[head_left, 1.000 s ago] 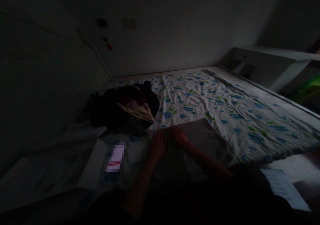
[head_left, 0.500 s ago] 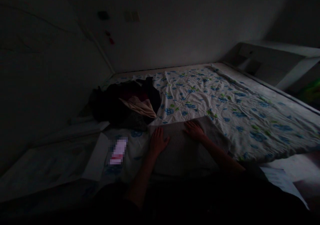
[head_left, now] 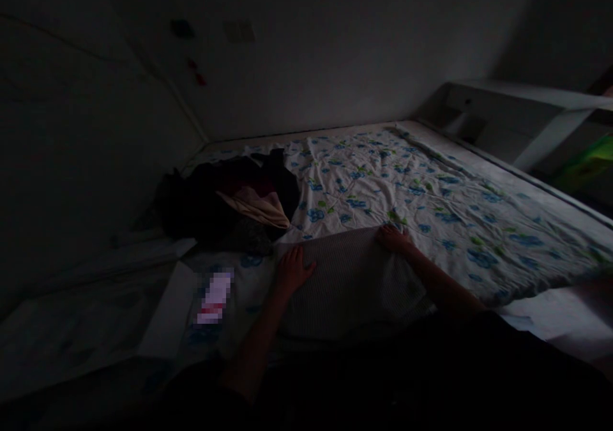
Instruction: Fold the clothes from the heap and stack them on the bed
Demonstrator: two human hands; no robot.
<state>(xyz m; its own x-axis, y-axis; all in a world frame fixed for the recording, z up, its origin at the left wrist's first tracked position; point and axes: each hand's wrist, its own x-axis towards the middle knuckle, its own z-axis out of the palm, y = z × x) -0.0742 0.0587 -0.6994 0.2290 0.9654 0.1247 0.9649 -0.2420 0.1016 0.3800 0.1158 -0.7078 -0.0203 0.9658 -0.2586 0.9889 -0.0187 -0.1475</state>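
Note:
A grey, finely striped cloth (head_left: 342, 284) lies spread at the near edge of the bed. On its far left part rests my left hand (head_left: 293, 270), palm down with the fingers apart. My right hand (head_left: 394, 238) lies at the cloth's far right corner, its fingers spread and nothing seen gripped in them. The picture is very dark, and the cloth's near edge fades into shadow by my body.
A heap of dark clothes (head_left: 215, 198) with a beige piece (head_left: 258, 206) on it lies at the left of the flowered sheet (head_left: 364, 182). A blurred-out bright phone-like object (head_left: 214, 298) is beside a white panel (head_left: 167, 310). A white shelf (head_left: 517, 121) stands right.
My right hand has slid to the right along the cloth, out to its far corner. My left hand stays on the cloth's left part. The view has shifted slightly to the right.

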